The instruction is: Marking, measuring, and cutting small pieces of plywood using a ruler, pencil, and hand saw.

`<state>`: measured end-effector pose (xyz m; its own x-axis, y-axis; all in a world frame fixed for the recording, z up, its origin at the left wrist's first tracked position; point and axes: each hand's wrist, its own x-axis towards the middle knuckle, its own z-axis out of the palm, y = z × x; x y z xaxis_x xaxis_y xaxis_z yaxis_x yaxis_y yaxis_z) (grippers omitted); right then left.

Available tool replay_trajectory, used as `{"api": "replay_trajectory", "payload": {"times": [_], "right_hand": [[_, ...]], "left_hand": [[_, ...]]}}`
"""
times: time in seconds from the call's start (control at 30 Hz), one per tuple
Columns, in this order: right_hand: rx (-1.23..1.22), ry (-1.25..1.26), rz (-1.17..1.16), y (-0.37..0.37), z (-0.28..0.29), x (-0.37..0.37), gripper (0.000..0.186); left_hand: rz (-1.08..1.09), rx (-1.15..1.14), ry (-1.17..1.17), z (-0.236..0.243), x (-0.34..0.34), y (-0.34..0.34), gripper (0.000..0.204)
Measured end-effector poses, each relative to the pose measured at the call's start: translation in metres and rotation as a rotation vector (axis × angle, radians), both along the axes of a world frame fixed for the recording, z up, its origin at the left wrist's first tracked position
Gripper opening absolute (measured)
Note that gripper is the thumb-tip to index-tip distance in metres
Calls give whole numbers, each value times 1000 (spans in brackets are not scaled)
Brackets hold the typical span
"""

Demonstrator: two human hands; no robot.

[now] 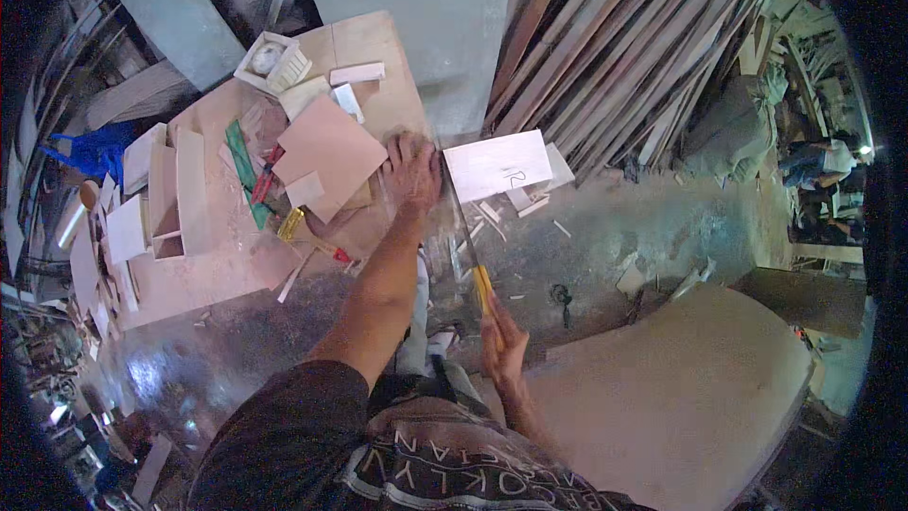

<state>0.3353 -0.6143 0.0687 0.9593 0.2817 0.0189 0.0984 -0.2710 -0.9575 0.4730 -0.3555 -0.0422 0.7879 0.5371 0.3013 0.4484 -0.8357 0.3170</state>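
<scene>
My right hand (503,336) is closed round the yellow handle of a handsaw (482,286). Its thin blade runs up and away from me, along the left edge of a white wooden board (498,166) with a handwritten mark. That board sticks out past the right edge of the worktable (236,270). Just left of the blade, my left hand (413,170) lies palm down at the table edge, fingers stretched forward; what is under it is mostly hidden. Beside it lies a square tan panel (331,156).
On the table are a wooden box with compartments (177,189), a small slatted box (272,61), a green strip (244,170), and red (267,175) and yellow (292,223) tools. Long planks (624,47) lean at the back right. Offcuts litter the floor; a large panel (662,397) lies right. Another person (828,163) is far right.
</scene>
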Motion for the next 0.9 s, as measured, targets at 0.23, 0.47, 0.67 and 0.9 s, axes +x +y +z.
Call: {"api": "replay_trajectory", "payload": {"times": [0.23,0.47,0.67,0.9], "right_hand": [[-190,-175,48,39,-27,69,36],[74,448,-43,-1,18,4,36],[-298,242,119,35,-9,58,34],[-108,248,49,-3,24,11,34]], "left_hand": [[-32,31,18,1,19,-26,28],[4,23,5,11,4,-3,31],[-30,46,15,-2,8,-19,31],[14,4,0,3,5,-5,31]]}}
